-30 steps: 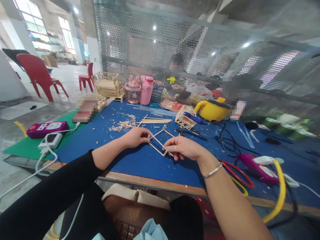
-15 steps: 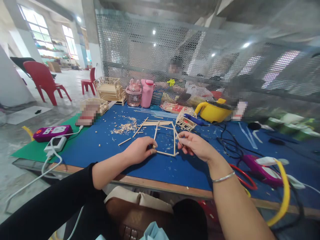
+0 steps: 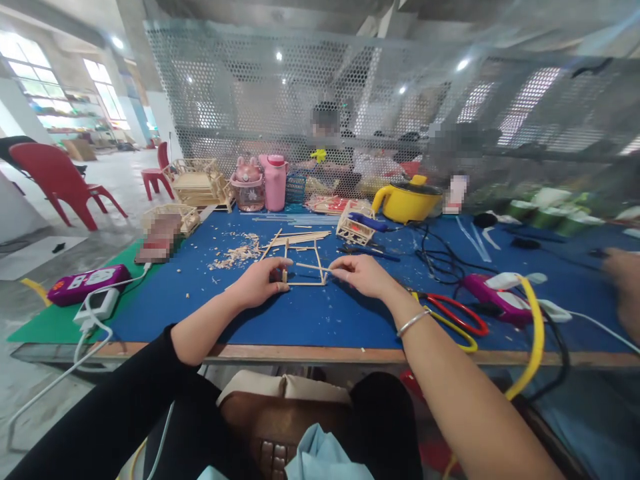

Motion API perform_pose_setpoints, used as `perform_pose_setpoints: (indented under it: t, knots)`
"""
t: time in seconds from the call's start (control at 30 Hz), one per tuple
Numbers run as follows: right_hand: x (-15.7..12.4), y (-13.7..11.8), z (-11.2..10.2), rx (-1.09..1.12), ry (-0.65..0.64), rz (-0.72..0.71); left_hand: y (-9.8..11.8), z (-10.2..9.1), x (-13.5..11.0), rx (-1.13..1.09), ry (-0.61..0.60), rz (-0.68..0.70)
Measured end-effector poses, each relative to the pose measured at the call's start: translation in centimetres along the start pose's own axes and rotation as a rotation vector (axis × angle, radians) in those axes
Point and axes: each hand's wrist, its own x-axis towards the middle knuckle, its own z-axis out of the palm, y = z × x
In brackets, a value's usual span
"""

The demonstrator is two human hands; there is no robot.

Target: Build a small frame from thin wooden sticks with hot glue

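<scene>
A small frame of thin wooden sticks (image 3: 303, 265) stands on the blue mat (image 3: 310, 313) between my hands. My left hand (image 3: 261, 282) is closed on the frame's left corner, fingers pinched round a stick. My right hand (image 3: 361, 275) pinches the frame's right side at a stick end. Loose wooden sticks (image 3: 300, 238) lie just beyond the frame, beside a scatter of wood chips (image 3: 235, 253).
Red-handled scissors (image 3: 453, 313) and a purple glue gun (image 3: 493, 293) with cables lie right of my right hand. A yellow pot (image 3: 406, 201), pink bottles (image 3: 273, 181) and stick models (image 3: 200, 181) stand at the back. A purple power strip (image 3: 87, 283) lies left. Another person's hand (image 3: 623, 280) shows far right.
The stick frame has turned from a tilted, raised hold to standing squarer and lower on the mat. Both hands moved with it, away from me. The camera view swung rightward.
</scene>
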Motion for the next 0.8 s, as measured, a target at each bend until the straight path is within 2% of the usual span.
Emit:
perform_pose_setpoints:
  t: [0.1, 0.3, 0.53, 0.8]
  knots:
    - [0.1, -0.3, 0.3, -0.062, -0.085, -0.021, 0.2, 0.0, 0.0, -0.022, -0.009, 0.019]
    - [0.3, -0.4, 1.0, 0.005, -0.176, -0.052, 0.1, 0.2, 0.1, -0.022, -0.012, 0.01]
    - [0.2, -0.1, 1.0, 0.086, -0.148, 0.023, 0.1, 0.1, 0.1, -0.001, -0.003, 0.008]
    - [0.3, -0.1, 1.2, 0.084, -0.218, -0.022, 0.0, 0.0, 0.1, 0.026, 0.008, -0.002]
